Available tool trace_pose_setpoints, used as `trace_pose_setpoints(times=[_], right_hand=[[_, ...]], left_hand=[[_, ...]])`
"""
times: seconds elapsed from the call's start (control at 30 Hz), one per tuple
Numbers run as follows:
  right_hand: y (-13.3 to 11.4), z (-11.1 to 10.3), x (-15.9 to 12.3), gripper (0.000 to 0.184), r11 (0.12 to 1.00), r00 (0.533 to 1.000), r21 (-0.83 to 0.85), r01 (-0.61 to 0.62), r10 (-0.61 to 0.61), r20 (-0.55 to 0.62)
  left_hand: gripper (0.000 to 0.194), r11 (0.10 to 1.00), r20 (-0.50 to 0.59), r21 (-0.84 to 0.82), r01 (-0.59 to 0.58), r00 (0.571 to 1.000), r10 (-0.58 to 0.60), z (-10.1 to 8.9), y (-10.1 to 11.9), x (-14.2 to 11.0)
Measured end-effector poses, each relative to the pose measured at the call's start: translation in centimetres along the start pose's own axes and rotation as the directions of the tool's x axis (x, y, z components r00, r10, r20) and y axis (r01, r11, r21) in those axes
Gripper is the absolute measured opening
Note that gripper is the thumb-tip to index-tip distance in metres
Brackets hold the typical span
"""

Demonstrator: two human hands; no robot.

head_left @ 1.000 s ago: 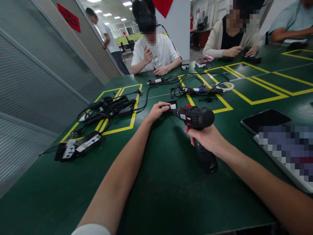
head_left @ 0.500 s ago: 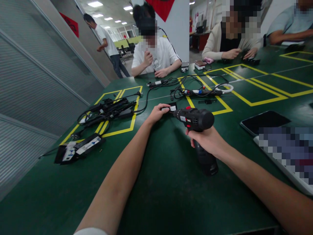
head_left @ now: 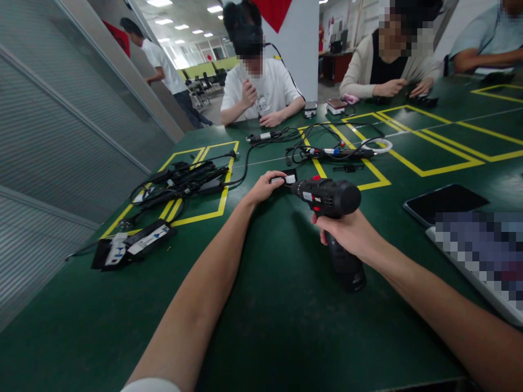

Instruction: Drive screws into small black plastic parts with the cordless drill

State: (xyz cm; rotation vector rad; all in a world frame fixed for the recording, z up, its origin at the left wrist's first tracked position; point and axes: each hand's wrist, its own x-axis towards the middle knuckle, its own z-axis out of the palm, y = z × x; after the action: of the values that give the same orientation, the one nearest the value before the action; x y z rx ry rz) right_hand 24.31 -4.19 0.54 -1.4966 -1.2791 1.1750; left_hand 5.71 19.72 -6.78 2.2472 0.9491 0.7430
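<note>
My right hand [head_left: 343, 231] is wrapped round the grip of a black cordless drill [head_left: 330, 196] with red details. The drill lies level above the table, its chuck pointing left at a small black piece with a white label [head_left: 290, 179]. Over that piece, the fingers of my left hand [head_left: 267, 186] are closed on its near left side. The drill's tip ends right by my left fingertips; whether it touches the piece I cannot tell.
On the green table [head_left: 278, 326], black cables and adapters [head_left: 183, 182] are heaped at left, near labelled black pieces [head_left: 149, 239]. Beyond my hands lie a cabled tool [head_left: 335, 153] and a black clip-like part [head_left: 348, 169]. A phone [head_left: 445, 204] lies at right. Several people sit opposite.
My hands and the drill hold nearly the same pose. The view has shifted slightly, and the standing person at the back left has moved left.
</note>
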Motion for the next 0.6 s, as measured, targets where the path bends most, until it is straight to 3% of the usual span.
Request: trace_pose_setpoints(times=[0.17,0.6], right_hand=[[-0.23,0.12,-0.07,0.009,0.998,1.0,-0.061,-0.024,0.022,-0.021],[0.13,0.18,-0.05,0.012,1.0,1.0,0.001,0.024,-0.024,0.004]], left_hand=[[0.037,1.0,0.007,0.017,0.011,1.0,-0.011,0.04,-0.06,0.02],[0.04,1.0,0.029,-0.007,0.013,0.999,-0.013,0.01,-0.5,0.12]])
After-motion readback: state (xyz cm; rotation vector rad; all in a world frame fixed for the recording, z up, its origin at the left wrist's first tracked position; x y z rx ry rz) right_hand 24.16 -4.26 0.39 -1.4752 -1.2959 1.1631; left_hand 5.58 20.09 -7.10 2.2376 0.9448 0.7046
